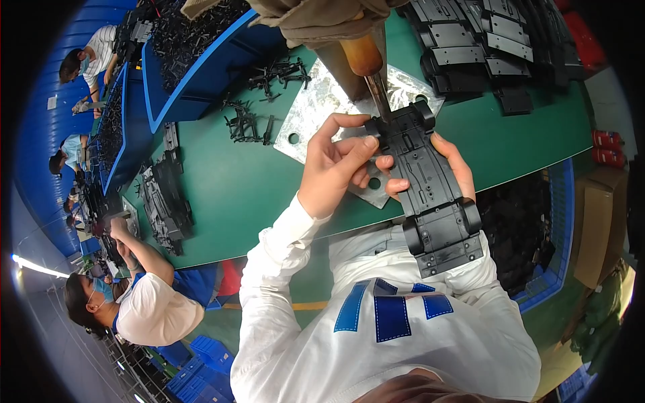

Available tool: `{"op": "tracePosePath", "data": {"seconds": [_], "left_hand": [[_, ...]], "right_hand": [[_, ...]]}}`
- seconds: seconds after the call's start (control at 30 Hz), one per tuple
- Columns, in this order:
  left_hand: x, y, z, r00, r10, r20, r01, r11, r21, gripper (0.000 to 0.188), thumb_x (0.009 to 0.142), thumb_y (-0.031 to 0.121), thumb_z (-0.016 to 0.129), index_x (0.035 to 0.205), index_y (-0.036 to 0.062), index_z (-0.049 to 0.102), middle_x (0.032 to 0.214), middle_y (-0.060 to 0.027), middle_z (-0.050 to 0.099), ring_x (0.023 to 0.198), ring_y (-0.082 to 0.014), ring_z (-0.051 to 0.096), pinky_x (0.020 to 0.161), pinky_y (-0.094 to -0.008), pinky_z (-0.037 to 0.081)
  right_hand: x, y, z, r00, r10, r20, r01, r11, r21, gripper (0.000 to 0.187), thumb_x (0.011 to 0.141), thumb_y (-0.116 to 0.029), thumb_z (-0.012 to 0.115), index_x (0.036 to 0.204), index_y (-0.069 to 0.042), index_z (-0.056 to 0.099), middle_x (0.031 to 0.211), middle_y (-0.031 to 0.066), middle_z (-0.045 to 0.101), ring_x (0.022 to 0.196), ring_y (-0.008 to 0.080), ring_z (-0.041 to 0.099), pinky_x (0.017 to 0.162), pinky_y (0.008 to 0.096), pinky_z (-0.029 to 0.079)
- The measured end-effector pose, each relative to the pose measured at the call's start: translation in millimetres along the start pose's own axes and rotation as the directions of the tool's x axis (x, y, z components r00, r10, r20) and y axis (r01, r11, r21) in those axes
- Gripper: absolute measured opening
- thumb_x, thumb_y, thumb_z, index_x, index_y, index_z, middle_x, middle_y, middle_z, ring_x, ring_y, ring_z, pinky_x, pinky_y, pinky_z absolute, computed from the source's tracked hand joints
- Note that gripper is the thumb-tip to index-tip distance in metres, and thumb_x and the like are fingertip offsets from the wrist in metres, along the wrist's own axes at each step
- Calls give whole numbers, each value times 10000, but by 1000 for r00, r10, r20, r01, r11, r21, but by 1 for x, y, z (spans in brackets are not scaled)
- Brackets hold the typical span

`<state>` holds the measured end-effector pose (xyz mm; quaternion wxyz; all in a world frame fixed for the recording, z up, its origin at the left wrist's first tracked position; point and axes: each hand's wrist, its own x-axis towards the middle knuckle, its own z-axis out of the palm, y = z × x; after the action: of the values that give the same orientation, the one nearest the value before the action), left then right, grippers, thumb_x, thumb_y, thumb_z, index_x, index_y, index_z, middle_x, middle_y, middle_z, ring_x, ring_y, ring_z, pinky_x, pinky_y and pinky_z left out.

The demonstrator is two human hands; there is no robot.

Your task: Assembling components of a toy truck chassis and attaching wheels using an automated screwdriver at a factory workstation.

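Cloth wrap (322, 20) tops the tool (364, 57). Your right hand (459, 165) clasps the black chassis (428, 176) over the desk's (235, 191) near edge; left hand (330, 161) pinches at its far-left wheel (372, 127). Judged best: chassis square, fingers clear of tip.

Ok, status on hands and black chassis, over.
Right fingers gripping black chassis; left fingers at its far-left corner; amber-handled tool at far end, contact unclear.

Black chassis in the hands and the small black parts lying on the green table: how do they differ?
The chassis is long and broad; the small parts are thin and spindly. The chassis is held in the hands, whereas the small parts lie in loose clusters on the table. Both are black.
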<state>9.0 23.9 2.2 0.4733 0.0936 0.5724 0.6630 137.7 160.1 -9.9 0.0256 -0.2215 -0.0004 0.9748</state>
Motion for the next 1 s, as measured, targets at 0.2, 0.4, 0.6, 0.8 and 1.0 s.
{"op": "tracePosePath", "data": {"seconds": [0.2, 0.4, 0.6, 0.8, 1.0], "left_hand": [[1, -4, 0, 999, 54, 3, -54, 998, -23, 371, 965, 125, 630, 1256, 3, 435, 799, -122, 680, 581, -79, 512, 562, -239, 447], [3, -5, 0, 1000, 25, -12, -26, 992, -127, 366, 973, 108, 604, 1268, 2, 416, 820, -114, 669, 639, -103, 577, 618, -246, 493], [5, -6, 1, 999, 40, -2, -40, 989, -143, 367, 979, 96, 587, 1278, 1, 396, 837, -99, 642, 719, -121, 613, 676, -264, 519], [11, -9, 5, 999, 35, 6, -33, 969, -246, 360, 983, 83, 575, 1284, 7, 392, 837, -91, 630, 746, -138, 634, 678, -273, 528], [14, -8, 4, 998, 55, 13, -50, 960, -277, 373, 984, 68, 574, 1298, 5, 384, 838, -97, 633, 747, -144, 636, 681, -280, 532]], "right_hand": [[0, 1, 7, 1000, 1, -6, -1, 1000, -8, 484, 1032, -377, 377, 1256, 11, 559, 995, 192, 670, 728, 258, 616, 661, 309, 532], [4, 0, -1, 999, 7, 34, -9, 999, 41, 477, 1009, -349, 438, 1296, 29, 489, 1103, 217, 592, 885, 277, 557, 670, 330, 503], [7, -1, 1, 997, 26, 70, -32, 996, 86, 562, 981, -343, 508, 1363, 52, 390, 1178, 263, 492, 1051, 319, 470, 689, 343, 464], [7, -5, 2, 998, 7, 70, -11, 998, 57, 594, 982, -357, 503, 1380, 64, 374, 1139, 269, 491, 1050, 339, 452, 690, 330, 462], [10, -7, 7, 996, -15, 87, 13, 999, 29, 577, 994, -353, 479, 1368, 77, 392, 1145, 253, 506, 1035, 297, 463, 692, 320, 464]]}}
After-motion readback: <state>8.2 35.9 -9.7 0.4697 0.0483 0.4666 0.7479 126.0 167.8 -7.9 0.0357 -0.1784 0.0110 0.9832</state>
